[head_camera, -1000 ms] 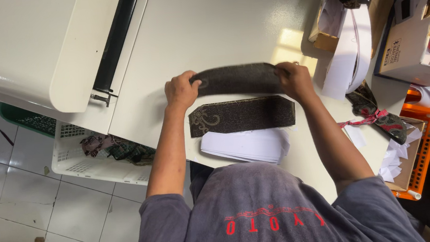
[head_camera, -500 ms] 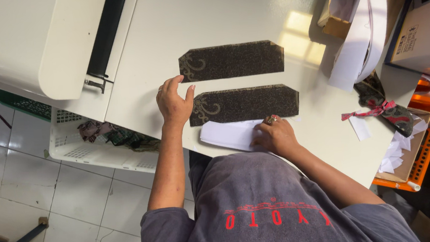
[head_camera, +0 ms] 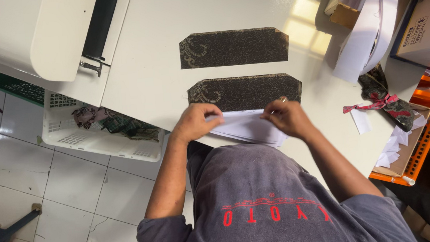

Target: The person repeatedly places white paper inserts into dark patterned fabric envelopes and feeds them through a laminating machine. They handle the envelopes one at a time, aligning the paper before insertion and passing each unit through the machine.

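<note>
Two dark patterned fabric strips with cut corners lie flat on the white table (head_camera: pixel 158 63), the far strip (head_camera: pixel 233 47) above the near strip (head_camera: pixel 246 92). Just below the near strip, at the table's front edge, sits a stack of white paper pieces (head_camera: pixel 247 128). My left hand (head_camera: pixel 194 124) pinches the stack's left end. My right hand (head_camera: pixel 287 117) grips its right end. Both hands lie close to the near strip's lower edge.
A white machine with a black roller (head_camera: pixel 98 27) stands at the back left. A white basket (head_camera: pixel 96 131) with fabric scraps sits under the table. White tape rolls (head_camera: pixel 368 29), cardboard boxes (head_camera: pixel 424 25) and an orange rack (head_camera: pixel 423 134) crowd the right side.
The far strip was laid down flat on the table a second ago. Both hands then came back to the front edge and took hold of the white paper stack.
</note>
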